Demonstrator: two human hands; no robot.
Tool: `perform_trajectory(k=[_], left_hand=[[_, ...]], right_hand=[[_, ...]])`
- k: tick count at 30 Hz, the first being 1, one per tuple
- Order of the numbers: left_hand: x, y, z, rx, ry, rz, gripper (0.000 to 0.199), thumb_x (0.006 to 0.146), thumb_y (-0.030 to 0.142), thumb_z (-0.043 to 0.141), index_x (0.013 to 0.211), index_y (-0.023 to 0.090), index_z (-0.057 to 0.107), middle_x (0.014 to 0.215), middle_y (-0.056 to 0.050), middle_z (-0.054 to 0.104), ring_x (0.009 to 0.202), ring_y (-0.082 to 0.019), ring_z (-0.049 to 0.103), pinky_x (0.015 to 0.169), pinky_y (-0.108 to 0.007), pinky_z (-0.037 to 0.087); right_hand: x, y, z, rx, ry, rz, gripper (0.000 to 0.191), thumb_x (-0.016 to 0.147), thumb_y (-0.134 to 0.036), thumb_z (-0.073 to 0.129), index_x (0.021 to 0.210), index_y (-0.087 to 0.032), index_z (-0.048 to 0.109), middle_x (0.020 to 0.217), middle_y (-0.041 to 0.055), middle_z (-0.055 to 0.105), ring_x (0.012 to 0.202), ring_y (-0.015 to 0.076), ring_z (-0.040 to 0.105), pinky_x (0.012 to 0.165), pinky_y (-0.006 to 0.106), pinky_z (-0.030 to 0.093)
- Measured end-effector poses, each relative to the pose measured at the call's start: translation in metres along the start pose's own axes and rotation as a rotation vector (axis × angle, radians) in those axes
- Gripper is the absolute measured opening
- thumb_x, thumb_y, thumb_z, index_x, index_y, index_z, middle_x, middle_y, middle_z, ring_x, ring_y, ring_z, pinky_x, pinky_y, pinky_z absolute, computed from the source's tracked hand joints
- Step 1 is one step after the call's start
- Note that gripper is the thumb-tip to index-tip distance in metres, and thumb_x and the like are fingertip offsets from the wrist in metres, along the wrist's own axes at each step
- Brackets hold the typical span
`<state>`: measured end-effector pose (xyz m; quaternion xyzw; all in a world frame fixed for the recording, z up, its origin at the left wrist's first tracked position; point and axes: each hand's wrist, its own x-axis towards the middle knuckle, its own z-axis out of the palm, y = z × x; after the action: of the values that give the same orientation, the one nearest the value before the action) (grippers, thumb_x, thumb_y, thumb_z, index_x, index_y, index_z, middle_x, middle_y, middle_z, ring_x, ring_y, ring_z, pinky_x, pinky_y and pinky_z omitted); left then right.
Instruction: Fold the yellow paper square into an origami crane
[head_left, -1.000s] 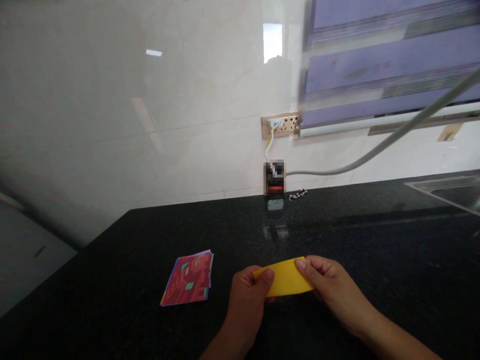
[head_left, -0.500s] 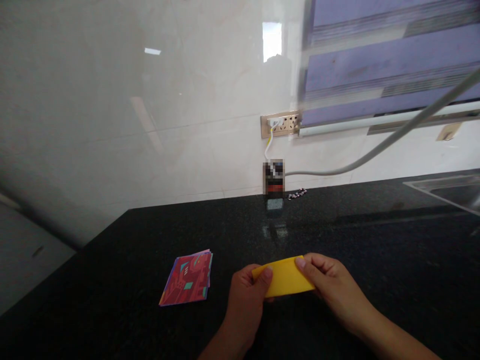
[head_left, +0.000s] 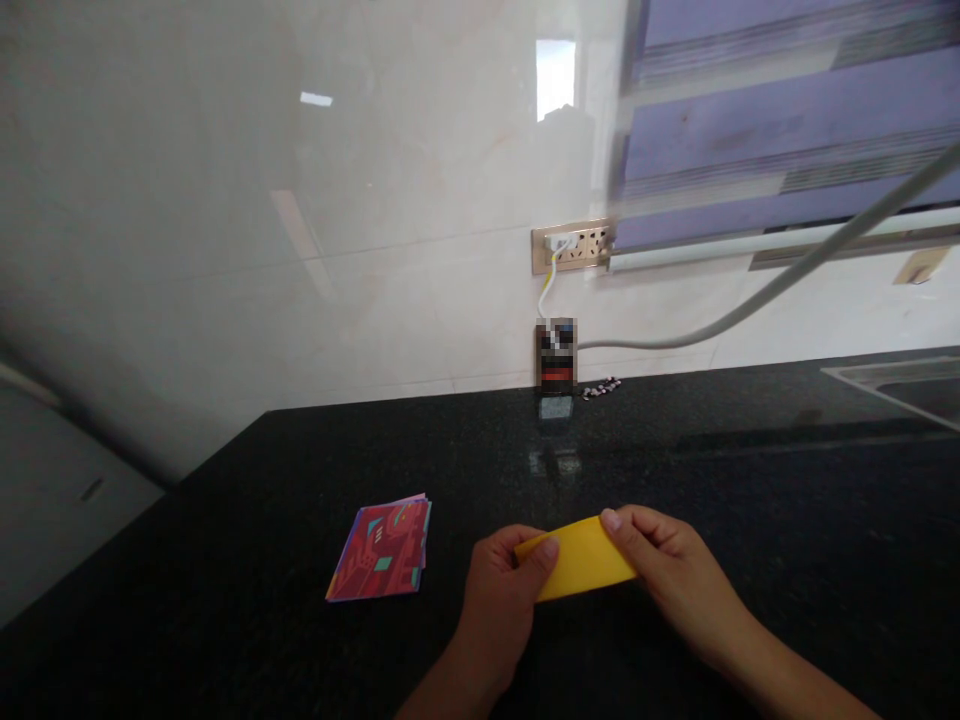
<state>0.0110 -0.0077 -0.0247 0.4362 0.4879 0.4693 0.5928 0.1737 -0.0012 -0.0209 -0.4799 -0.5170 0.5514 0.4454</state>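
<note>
A yellow folded piece of paper (head_left: 585, 562), oblong and slightly tilted, is stretched between my two hands above the dark counter. My left hand (head_left: 504, 590) pinches its left end, thumb on top and fingers behind. At the opposite end my right hand (head_left: 667, 560) grips the upper right corner and edge, its thumb lying on the front. The fingers behind the paper are mostly hidden. Left of my hands lies a small stack of patterned paper sheets (head_left: 381, 548), red and purple with teal shapes, which neither hand touches.
The black speckled counter (head_left: 247, 520) runs along a pale tiled wall (head_left: 225, 230). Against the wall stands a blurred-out device (head_left: 556, 358) with a grey cable (head_left: 750, 312), below a socket panel (head_left: 571, 246). A beaded string (head_left: 602, 387) lies beside it. A sink rim (head_left: 885, 388) is at right.
The view has shifted slightly, so the scene sits a little further right. Both hands keep hold of the yellow paper, and its tilt is slightly steeper.
</note>
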Motion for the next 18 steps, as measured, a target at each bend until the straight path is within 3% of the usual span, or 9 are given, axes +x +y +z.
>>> perform_trajectory(k=[13,18], left_hand=[[-0.0003,0.0016,0.0005,-0.003,0.017,-0.024,0.023,0.065,0.035,0.063,0.068,0.012,0.063,0.059,-0.001,0.059,0.054,-0.012,0.048,0.051,-0.021,0.035],[-0.0002,0.0008,0.0013,-0.014,0.032,-0.012,0.023,0.066,0.035,0.062,0.069,0.012,0.062,0.061,-0.002,0.060,0.057,-0.013,0.050,0.053,-0.023,0.037]], right_hand=[[0.0007,-0.0010,0.0032,0.064,0.013,0.013,0.032,0.075,-0.047,0.050,0.063,-0.018,0.058,0.057,-0.0002,0.057,0.051,0.0135,0.052,0.047,0.023,0.040],[0.0003,-0.0003,0.0027,0.067,0.001,0.010,0.026,0.076,-0.042,0.052,0.071,-0.018,0.061,0.061,-0.0004,0.058,0.056,0.0143,0.054,0.052,0.023,0.041]])
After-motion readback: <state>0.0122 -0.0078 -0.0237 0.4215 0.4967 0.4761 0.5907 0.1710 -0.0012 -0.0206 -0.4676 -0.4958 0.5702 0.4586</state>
